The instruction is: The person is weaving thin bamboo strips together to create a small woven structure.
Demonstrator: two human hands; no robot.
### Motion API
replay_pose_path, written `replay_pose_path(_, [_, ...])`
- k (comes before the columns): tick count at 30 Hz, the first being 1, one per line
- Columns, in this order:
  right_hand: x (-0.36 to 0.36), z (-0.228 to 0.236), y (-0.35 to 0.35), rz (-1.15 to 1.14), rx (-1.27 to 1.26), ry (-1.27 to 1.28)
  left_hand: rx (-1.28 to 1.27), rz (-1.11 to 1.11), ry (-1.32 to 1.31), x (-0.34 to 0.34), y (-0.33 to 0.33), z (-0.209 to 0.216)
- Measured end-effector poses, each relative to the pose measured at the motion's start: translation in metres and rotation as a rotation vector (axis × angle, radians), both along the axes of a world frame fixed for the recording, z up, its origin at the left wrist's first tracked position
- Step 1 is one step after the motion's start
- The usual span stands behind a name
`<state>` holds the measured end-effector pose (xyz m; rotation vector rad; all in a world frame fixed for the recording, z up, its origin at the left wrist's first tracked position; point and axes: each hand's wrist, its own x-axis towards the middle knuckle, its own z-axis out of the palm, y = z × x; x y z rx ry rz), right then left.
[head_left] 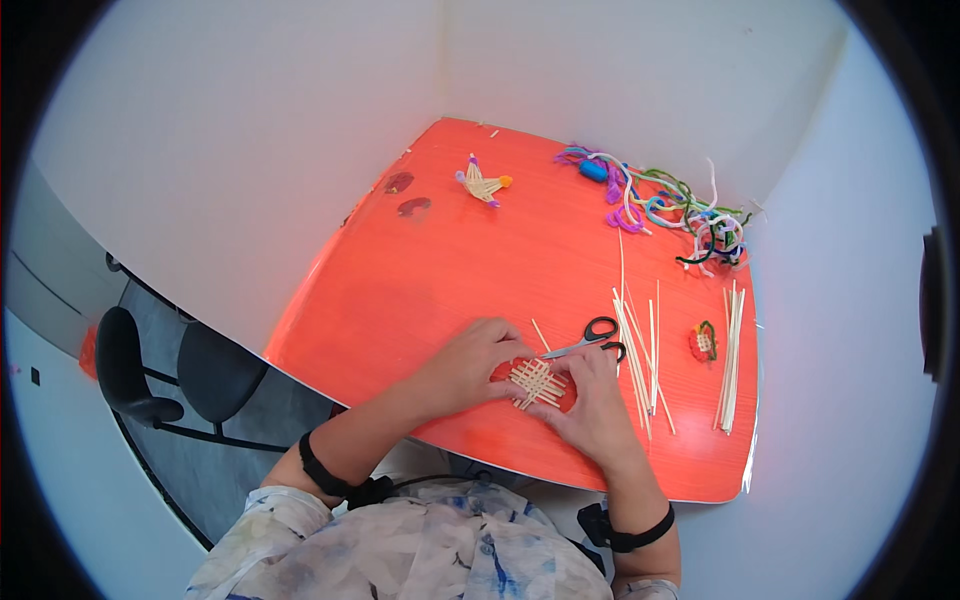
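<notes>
woven piece: small lattice of pale flat sticks point(537, 382) lying over a red-orange backing point(560, 398), near the front edge of the table, between both hands
left hand point(470, 365): comes in from lower left, palm down, fingers curled onto the left side of the lattice, pressing it flat; not gripping anything I can make out
right hand point(592, 400): comes in from below, palm down, fingers bent onto the right edge of the lattice and backing; touching, whether pinching a stick I cannot tell
wrists: dark band on each forearm
scissors point(596, 338): black handles, blades shut, lying just beyond the right hand, tips pointing toward the lattice
loose sticks point(640, 360): fanned out right of the scissors, touching each other, running roughly front to back
stick bundle point(731, 355): tighter stack further right, near the right table edge
small piece point(704, 342): red bit with green trim and sticks across it, between the 2 stick groups
yarn pile point(670, 205): tangled cords, mixed colours, far right corner
finished star point(483, 184): stick weave with coloured tips, far side, well apart from the hands
2 dark red patches point(407, 195): far left edge of the table
table point(450, 280): orange top, set into a white corner
chair point(150, 375): black, on the floor to the left
</notes>
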<state>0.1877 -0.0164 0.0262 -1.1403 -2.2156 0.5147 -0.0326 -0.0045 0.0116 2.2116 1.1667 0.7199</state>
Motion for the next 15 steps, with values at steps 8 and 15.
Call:
replay_pose_path(8, [-0.0003, 0.0025, 0.0007, 0.0, -0.05, 0.015, -0.01, -0.005, -0.014, -0.0016, 0.001, 0.0001])
replay_pose_path(15, [0.0018, -0.0043, -0.0018, -0.064, -0.068, 0.03, 0.017, 0.014, -0.011, 0.0013, -0.0016, 0.0007])
